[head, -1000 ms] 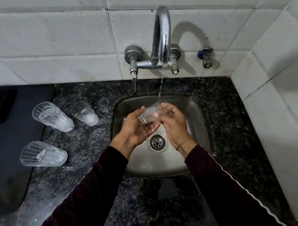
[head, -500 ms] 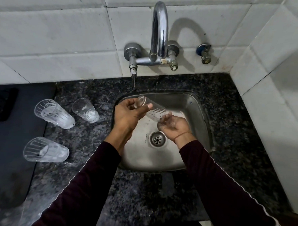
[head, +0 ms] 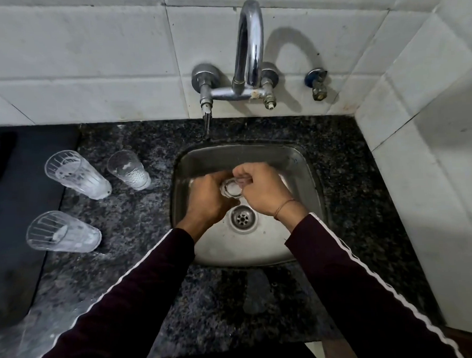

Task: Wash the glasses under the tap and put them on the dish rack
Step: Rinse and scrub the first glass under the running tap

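Right over the sink [head: 307,175], a small clear glass [head: 232,189] sits between the two hands, its round end turned toward the camera and the rest of it hidden by fingers. Left hand [head: 207,199] wraps it from the left with fingers curled under and around it; right hand [head: 265,188] grips it from the right and above, knuckles up, a thin thread band at the wrist. Both hands touch each other around the glass, just above the drain [head: 243,218]. Motion blur softens the fingers, so the exact finger placement cannot be told. Behind them the tap [head: 249,45] arches out from the tiled wall over the basin. On the dark speckled tabletop [head: 140,237] to the left stand three more glasses: one [head: 76,173] at the back left, one [head: 127,170] just beside it nearer the sink, and one [head: 62,232] closer to the person.
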